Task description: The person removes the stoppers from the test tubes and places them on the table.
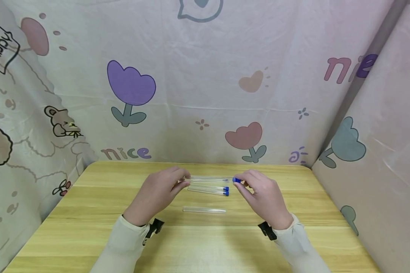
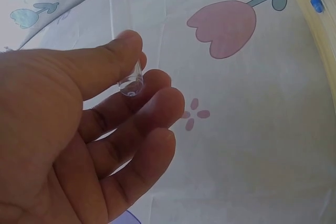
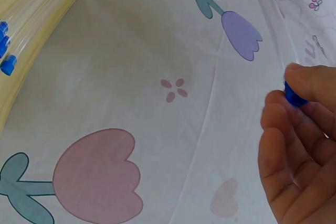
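Note:
Between the thumb and fingertips of my left hand (image 1: 164, 187) is the rounded bottom end of a clear test tube (image 2: 119, 9). The tube runs sideways toward my right hand (image 1: 261, 191). There the thumb and fingertips pinch a blue cap (image 3: 295, 97) at the tube's other end; the fingers partly hide that cap. Under and just in front of the held tube, several clear tubes with blue caps (image 1: 226, 193) lie side by side on the table, their caps pointing right. Closer to me lies one clear tube (image 1: 204, 210) with no cap on it.
The wood-grain table (image 1: 205, 246) carries the tubes near its back edge. A pale printed curtain (image 1: 191, 87) hangs behind it and along both sides. Each wrist wears a small black camera (image 1: 155, 227).

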Demonstrator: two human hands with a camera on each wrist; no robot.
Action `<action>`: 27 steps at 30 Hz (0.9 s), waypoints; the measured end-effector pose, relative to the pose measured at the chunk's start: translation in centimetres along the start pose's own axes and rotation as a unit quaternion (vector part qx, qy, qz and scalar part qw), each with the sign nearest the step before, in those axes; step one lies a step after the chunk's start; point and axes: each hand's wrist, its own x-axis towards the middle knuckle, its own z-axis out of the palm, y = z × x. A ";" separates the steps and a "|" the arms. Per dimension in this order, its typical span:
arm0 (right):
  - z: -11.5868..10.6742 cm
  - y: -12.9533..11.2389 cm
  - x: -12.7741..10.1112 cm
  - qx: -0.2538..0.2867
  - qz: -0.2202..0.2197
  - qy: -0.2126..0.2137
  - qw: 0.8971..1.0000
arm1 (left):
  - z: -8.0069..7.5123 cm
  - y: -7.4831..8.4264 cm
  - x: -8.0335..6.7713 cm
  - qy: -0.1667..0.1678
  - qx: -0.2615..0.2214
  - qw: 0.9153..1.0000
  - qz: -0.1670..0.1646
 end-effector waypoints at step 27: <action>0.7 0.5 -0.1 0.035 -0.055 -0.057 0.996 | -0.4 -0.8 0.0 0.034 0.000 0.999 0.009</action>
